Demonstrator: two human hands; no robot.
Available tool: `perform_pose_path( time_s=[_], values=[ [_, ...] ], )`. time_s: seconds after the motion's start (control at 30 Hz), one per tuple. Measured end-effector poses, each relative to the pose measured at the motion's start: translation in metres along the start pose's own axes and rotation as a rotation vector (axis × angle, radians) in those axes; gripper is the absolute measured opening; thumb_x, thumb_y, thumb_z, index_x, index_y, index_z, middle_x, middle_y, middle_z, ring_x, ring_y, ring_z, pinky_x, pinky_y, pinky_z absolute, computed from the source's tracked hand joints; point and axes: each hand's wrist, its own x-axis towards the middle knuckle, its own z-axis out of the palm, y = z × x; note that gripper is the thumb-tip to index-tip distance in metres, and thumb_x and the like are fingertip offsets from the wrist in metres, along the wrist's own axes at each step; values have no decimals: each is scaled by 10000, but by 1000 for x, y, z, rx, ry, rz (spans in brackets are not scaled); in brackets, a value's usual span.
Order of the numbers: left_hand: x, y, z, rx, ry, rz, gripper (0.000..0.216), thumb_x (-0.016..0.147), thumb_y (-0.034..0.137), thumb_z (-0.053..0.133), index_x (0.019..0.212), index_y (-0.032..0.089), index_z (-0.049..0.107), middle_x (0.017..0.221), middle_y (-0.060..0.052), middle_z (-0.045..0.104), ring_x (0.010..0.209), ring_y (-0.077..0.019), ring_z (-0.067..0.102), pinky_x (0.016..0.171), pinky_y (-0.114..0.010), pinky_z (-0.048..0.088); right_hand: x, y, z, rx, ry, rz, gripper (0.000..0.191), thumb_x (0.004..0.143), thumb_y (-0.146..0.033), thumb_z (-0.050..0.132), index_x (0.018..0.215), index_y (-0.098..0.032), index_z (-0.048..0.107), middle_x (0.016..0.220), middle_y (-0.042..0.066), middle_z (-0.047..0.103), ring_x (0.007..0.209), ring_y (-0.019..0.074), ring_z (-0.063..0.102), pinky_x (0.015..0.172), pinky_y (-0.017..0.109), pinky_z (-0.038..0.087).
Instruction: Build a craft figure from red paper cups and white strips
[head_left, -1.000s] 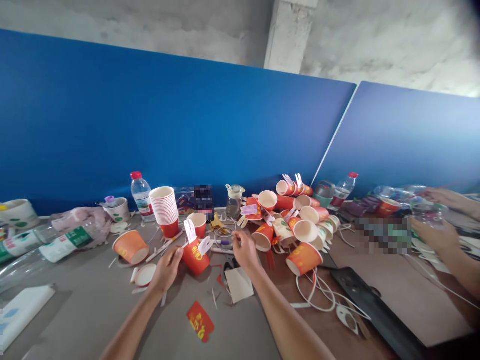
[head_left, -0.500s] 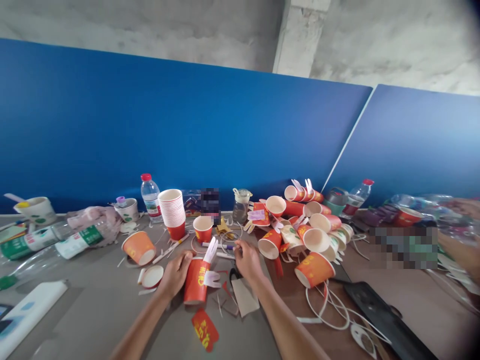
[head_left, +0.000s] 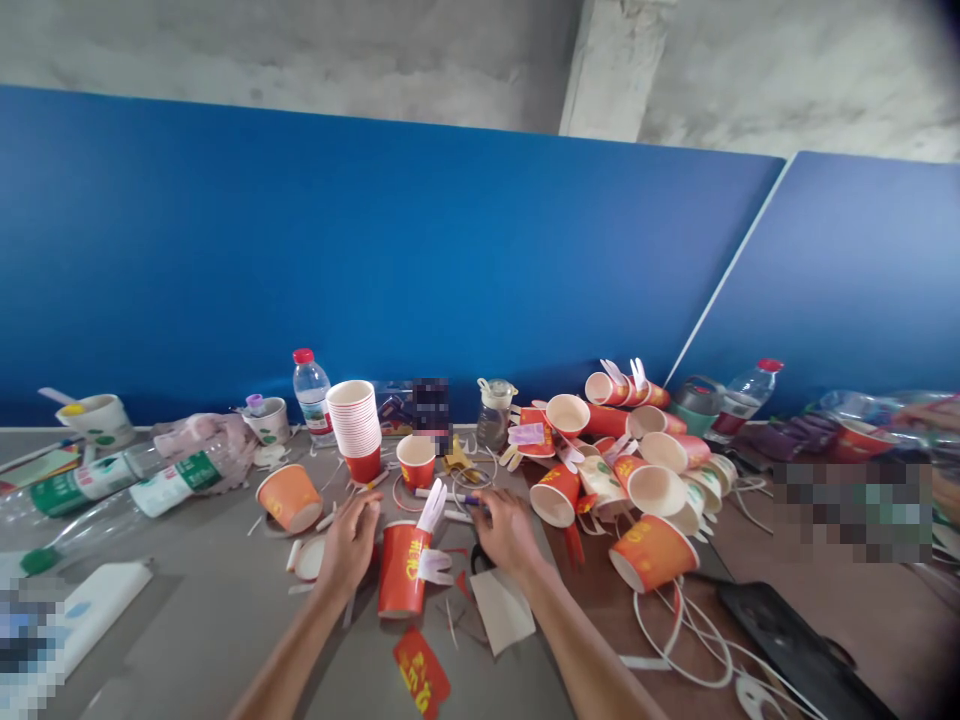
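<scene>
A red paper cup (head_left: 401, 570) with yellow print stands upside-up before me, with a white two-pronged paper piece at its rim and a pale purple one on its side. My left hand (head_left: 352, 535) is just left of this cup, apart from it, fingers loosely stretched and holding nothing. To the right, my right hand (head_left: 506, 530) is closed at the dark blue end of a marker pen (head_left: 450, 497); its thumb is hidden. A beige card (head_left: 502, 610) lies beside my right wrist. A red printed cutout (head_left: 421, 672) lies in front of the cup.
A tall stack of paper cups (head_left: 354, 425) stands behind, near a single red cup (head_left: 416, 460). An orange cup (head_left: 290, 498) lies tilted at left. Many cups (head_left: 656, 490) are heaped at right, beside white cables (head_left: 682, 640). Plastic bottles (head_left: 176, 482) lie left. Another person's hand (head_left: 934, 415) shows far right.
My left hand has let go of the red cup and moved slightly left, its fingers loosened. The cup stays standing. My right hand stays by the marker pen. The whole view has shifted slightly.
</scene>
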Motion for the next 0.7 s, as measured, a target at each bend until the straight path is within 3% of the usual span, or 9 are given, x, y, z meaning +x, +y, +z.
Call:
perform_pose_path(
  time_s=[0.13,0.23,0.33,0.4,0.47,0.6,0.7],
  values=[
    [-10,-4,7,-39,-158,-21,745,1077,937,550,1015,293,920,1215,-226,1021,1197,-491,958,1179,-653,767,-3,-5,-5,36,6,-139,341,1033,-97,863,1303,-266,984,1303,141,990,1291,381,904,1158,463,650],
    [-14,2,9,-50,-212,12,613,991,917,691,940,349,917,1112,-187,1014,1126,-500,958,1233,-695,730,-5,-9,-13,108,67,-246,316,1024,-109,824,1264,-260,964,1257,143,978,1211,365,896,1102,462,653],
    [-12,10,7,-72,-143,-8,491,955,831,764,891,356,869,1012,-151,982,1017,-455,936,1058,-637,777,-10,-21,-27,222,9,-360,199,1074,-162,765,1047,-285,920,1023,82,939,1019,312,873,1014,419,643],
    [-9,13,4,-83,-83,-32,473,980,788,738,894,333,836,969,-138,960,960,-419,914,967,-592,782,-16,-35,-35,299,-159,-435,251,1101,-219,771,884,-310,858,844,13,867,864,263,816,946,377,627],
    [-7,13,2,-85,-28,-42,479,1011,772,704,917,316,815,963,-134,948,953,-400,905,933,-567,780,-25,-50,-37,368,-317,-516,234,1088,-298,843,856,-322,863,825,-25,866,812,231,791,927,353,620],
    [-4,10,1,-101,72,-25,506,1032,800,688,1009,312,819,1074,-138,960,1062,-399,917,1001,-568,779,-48,-75,-23,263,-374,-709,305,920,-501,1079,804,-317,865,758,-14,853,809,261,799,982,407,619],
    [-6,9,4,-130,109,9,455,1052,772,712,1043,332,829,1150,-140,968,1163,-404,907,1123,-596,759,-61,-83,-12,98,-368,-665,369,745,-482,1190,846,-306,881,812,37,889,870,318,824,1045,465,633]
  ],
)
